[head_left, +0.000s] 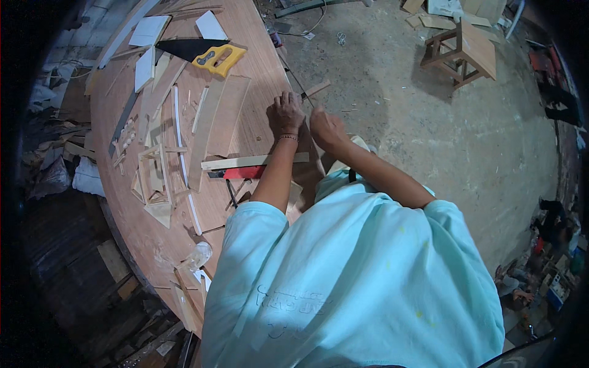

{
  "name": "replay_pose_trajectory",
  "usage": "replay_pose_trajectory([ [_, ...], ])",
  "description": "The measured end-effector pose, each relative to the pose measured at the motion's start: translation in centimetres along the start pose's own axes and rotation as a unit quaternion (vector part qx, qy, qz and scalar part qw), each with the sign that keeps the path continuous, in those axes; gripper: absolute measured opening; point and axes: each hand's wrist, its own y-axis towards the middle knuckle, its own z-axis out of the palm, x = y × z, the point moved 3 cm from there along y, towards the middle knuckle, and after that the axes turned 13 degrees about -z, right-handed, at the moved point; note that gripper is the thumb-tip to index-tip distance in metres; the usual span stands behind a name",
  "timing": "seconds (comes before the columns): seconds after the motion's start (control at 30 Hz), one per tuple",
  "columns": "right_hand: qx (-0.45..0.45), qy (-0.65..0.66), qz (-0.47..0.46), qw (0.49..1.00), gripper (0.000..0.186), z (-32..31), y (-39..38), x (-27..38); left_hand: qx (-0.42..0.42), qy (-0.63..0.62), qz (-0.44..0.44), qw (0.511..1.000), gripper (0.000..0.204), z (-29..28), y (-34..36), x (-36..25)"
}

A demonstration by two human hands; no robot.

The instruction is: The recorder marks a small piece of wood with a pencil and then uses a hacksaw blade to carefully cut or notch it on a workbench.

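At the right edge of the wooden table (264, 73), my left hand (286, 115) rests with its fingers curled down; what lies under them is hidden. A short wooden strip (318, 88) shows just beyond its fingertips, past the edge; whether the fingers touch it I cannot tell. My right hand (328, 129) is closed in a fist just off the edge. A thin dark tool (297, 80), like a narrow rod or blade, runs from this fist up along the table's side. Near my left forearm lie a pale wooden batten (245, 162) and a red-and-black tool (242, 173).
A yellow-handled handsaw (218, 58) lies at the table's far end among white-faced offcuts (150, 30). Curved wooden pieces (211, 122), a small wooden frame (156, 175) and a clear plastic container (199, 254) occupy the left side. A wooden stool (460, 52) stands on the concrete floor.
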Motion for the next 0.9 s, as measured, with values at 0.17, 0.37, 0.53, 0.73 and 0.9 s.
replay_pose_trajectory([
  [0.17,0.051,-0.018,0.100,0.994,0.016,0.6,0.9,-1.2,0.026,-0.012,0.001,1.000,0.015,-0.3,0.2,-0.3],
  [0.37,0.054,-0.017,0.061,0.997,0.019,-0.4,0.1,0.1,0.031,-0.009,-0.010,0.999,0.014,-0.5,0.0,-0.3],
  [0.53,0.074,0.007,0.139,0.987,0.017,-0.4,0.2,-0.5,0.016,-0.037,-0.023,0.999,0.013,-0.2,-0.1,-0.3],
  [0.73,0.096,-0.065,0.006,0.993,0.016,-0.6,2.1,0.6,0.060,-0.015,-0.010,0.998,0.013,2.5,-0.5,0.7],
  [0.9,0.176,-0.077,0.043,0.980,0.016,-3.6,1.4,3.0,0.068,-0.053,-0.027,0.996,0.021,2.0,-0.5,1.0],
])
